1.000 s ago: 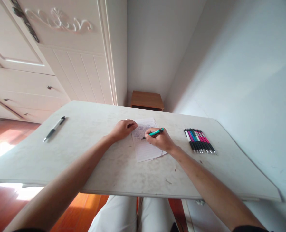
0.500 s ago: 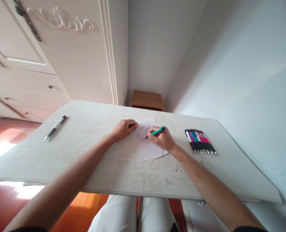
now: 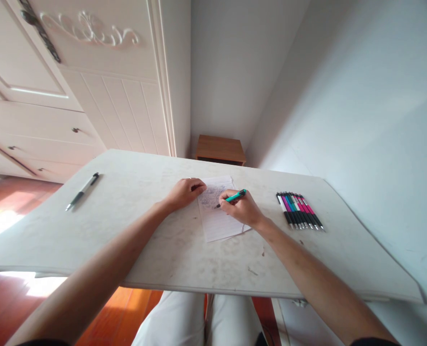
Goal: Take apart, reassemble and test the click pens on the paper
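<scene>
Head camera: the right hand [image 3: 242, 207] holds a green pen [image 3: 235, 196] in a narrow grip over the paper [image 3: 215, 226] on the tabletop [image 3: 213, 266]. The left hand [image 3: 184, 193] lies at the paper's far left edge, its grip hard to tell.

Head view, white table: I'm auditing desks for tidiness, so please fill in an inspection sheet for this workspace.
Surface: white table, smudged.
Job's things: lined paper with writing; green pen.
Clutter: row of pens at the right; single pen at the left; small dark flecks.
Hands: left hand rests at the paper's left edge; right hand holds the green pen.
Cables: nothing seen on the table; beneath, cannot tell.
Surroundings: white cabinet, brown stand, pale wall.
</scene>
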Motion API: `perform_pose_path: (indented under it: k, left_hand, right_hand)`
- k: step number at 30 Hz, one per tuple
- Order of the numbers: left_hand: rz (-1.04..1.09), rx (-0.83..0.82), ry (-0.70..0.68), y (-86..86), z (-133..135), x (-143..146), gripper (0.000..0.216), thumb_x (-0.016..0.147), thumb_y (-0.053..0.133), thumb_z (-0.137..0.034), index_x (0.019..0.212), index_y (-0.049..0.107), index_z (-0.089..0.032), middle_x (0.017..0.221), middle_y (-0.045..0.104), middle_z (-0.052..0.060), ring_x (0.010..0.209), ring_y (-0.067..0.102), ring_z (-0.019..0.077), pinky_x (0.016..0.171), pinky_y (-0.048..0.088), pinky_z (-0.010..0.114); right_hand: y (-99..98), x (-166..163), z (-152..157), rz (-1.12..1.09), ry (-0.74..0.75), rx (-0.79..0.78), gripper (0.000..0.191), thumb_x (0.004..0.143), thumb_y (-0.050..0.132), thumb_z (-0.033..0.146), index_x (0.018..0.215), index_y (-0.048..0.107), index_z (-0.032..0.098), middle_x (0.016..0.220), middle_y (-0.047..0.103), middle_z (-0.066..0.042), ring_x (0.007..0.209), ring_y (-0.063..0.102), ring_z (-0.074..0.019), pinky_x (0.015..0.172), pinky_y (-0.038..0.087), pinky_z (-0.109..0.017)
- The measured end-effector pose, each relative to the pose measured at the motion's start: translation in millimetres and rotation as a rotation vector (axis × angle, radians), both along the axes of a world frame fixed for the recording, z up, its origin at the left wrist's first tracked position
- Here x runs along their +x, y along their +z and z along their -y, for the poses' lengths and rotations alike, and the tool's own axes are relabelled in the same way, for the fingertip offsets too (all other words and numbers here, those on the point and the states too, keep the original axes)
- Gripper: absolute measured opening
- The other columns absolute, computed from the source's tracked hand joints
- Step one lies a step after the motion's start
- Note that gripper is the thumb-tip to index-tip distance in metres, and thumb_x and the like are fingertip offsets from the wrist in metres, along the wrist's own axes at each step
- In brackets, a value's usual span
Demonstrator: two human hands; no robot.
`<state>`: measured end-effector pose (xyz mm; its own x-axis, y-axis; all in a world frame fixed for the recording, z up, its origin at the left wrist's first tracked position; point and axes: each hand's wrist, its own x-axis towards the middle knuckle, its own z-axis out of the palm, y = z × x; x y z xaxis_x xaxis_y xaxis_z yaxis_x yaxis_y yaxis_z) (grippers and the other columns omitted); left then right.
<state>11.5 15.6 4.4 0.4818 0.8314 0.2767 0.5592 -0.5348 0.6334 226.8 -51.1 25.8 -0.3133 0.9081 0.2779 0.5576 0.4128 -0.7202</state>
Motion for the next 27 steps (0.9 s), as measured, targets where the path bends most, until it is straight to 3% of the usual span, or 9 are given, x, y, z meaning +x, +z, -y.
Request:
perform_pose_path:
  k: [18,27]
  left_hand:
    - [-0.013,0.003,-0.006,0.3,0.5,-0.1,0.03,0.087,0.047,-0.037,0.088,0.07,-0.018,0.089,0.072,0.004,0.079,0.063,0.0181,0.073,0.046,0.027]
    - [-0.009,-0.006,-0.003,-0.1,-0.1,0.0,0.032,0.087,0.046,-0.039,0.089,0.071,-0.018,0.088,0.072,0.004,0.077,0.063,0.0182,0.072,0.046,0.027]
  right_hand:
    - [-0.5,4.5,-3.3,0.027,-0.089,0.009,0.012,0.079,0.056,0.023,0.069,0.062,0.018,0.054,0.059,0.002,0.05,0.051,-0.0106,0.051,0.037,-0.02]
    - [-3.7,7.6,-6.2,0.019,-0.052,-0.004,0.013,0.08,0.056,0.023,0.07,0.062,0.018,0.057,0.061,0.001,0.051,0.055,-0.0114,0.052,0.04,-0.021]
